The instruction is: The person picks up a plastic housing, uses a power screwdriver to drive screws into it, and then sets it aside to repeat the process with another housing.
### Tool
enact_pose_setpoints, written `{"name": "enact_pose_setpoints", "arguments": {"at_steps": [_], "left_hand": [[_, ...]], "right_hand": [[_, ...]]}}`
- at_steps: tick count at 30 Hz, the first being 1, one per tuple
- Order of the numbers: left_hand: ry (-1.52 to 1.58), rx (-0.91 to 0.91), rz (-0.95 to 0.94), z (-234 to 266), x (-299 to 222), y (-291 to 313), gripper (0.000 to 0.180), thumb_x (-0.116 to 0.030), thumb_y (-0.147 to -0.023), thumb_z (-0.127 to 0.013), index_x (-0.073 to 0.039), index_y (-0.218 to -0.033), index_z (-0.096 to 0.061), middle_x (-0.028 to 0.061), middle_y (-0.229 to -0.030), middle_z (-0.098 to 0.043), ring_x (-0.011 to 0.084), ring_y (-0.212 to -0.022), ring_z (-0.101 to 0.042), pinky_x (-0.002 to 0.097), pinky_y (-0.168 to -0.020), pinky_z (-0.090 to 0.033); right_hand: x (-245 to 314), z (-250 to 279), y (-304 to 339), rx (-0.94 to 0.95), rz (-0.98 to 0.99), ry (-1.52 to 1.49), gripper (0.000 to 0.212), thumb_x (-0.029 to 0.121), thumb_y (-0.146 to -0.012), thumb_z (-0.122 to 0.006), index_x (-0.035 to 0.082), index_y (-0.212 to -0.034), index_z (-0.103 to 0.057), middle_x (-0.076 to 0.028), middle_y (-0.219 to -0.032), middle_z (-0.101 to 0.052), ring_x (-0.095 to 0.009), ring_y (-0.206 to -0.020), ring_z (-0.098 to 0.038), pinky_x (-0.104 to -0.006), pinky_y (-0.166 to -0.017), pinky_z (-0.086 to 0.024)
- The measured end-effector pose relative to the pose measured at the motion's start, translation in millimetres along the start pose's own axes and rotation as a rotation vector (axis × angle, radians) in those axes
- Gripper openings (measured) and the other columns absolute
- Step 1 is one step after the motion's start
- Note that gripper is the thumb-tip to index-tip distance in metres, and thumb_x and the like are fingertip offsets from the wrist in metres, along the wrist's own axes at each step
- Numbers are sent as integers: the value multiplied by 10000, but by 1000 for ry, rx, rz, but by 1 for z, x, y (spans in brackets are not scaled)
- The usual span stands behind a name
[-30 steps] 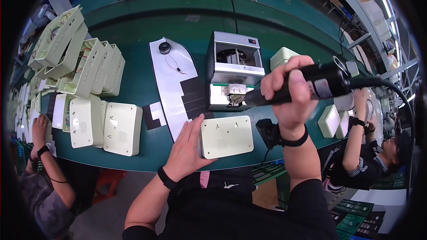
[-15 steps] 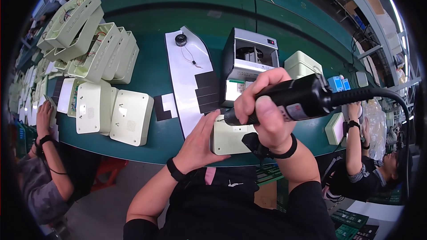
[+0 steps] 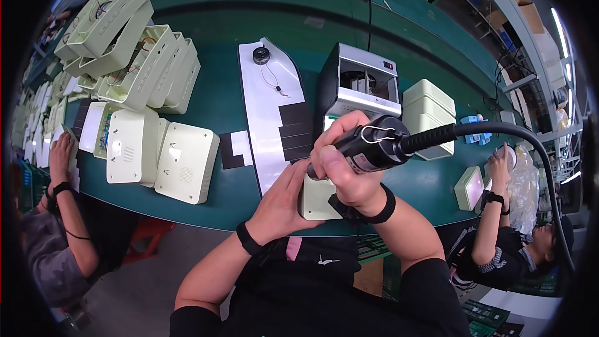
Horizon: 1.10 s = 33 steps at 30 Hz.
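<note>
My right hand [image 3: 346, 168] is wrapped round a black electric screwdriver [image 3: 374, 146], its thick cable running off to the right. The tool's tip end is over the far left corner of a pale green plastic case [image 3: 318, 201] at the table's near edge; my fingers hide the bit. My left hand [image 3: 284, 203] grips the case's left side, thumb along the near edge and fingers up toward that corner. Much of the case's top lies hidden under my right hand and wrist.
Stacked pale green housings [image 3: 140, 68] with wires stand at the left, near two covers [image 3: 186, 162]. A small speaker [image 3: 261, 55] lies on a white sheet [image 3: 259, 100]. Beyond my hands are a grey metal machine [image 3: 365, 90] and pale boxes [image 3: 429, 112]. Co-workers sit on both sides.
My right hand has brought the screwdriver left and a little lower, tipping its back end toward me. My left hand keeps its hold on the case. The right co-worker's hand now holds something round and white.
</note>
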<state>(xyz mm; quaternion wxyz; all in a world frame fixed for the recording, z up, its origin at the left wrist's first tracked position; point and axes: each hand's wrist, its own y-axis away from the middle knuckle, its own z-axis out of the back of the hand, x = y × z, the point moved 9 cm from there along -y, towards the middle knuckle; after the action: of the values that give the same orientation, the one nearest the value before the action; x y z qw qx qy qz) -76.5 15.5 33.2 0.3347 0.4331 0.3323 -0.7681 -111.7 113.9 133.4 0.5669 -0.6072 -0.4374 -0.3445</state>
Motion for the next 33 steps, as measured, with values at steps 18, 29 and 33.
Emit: {"name": "enact_pose_setpoints", "arguments": {"at_steps": [18,29,33], "left_hand": [[-102,17,2,-1,-6,-1,1025,-238,-610,-906,-27,-1427,-325,198,-1304,-506,385,-1188,-542,419,-993,-477],[-106,22,6,-2,-2,-1,1035,-232,-599,-913,-30,-1425,-324,198,-1295,-504,382,-1192,-536,417,-994,-470],[-96,21,0,-2,-1,-1,1030,-228,-601,-912,-31,-1424,-325,197,-1293,-502,381,-1191,-535,416,-995,-468]], "right_hand": [[85,87,-21,-256,268,168,205,203,-948,-542,26,-1026,-475,-87,-696,-526,-171,-510,-500,-330,-512,-456],[67,67,7,-173,19,-58,281,256,-927,-583,31,-1033,-452,-89,-680,-524,-174,-493,-501,-332,-503,-456],[68,54,17,-86,54,-144,254,130,-914,-616,-18,-1036,-450,-83,-702,-565,-140,-581,-559,-279,-555,-483]]}}
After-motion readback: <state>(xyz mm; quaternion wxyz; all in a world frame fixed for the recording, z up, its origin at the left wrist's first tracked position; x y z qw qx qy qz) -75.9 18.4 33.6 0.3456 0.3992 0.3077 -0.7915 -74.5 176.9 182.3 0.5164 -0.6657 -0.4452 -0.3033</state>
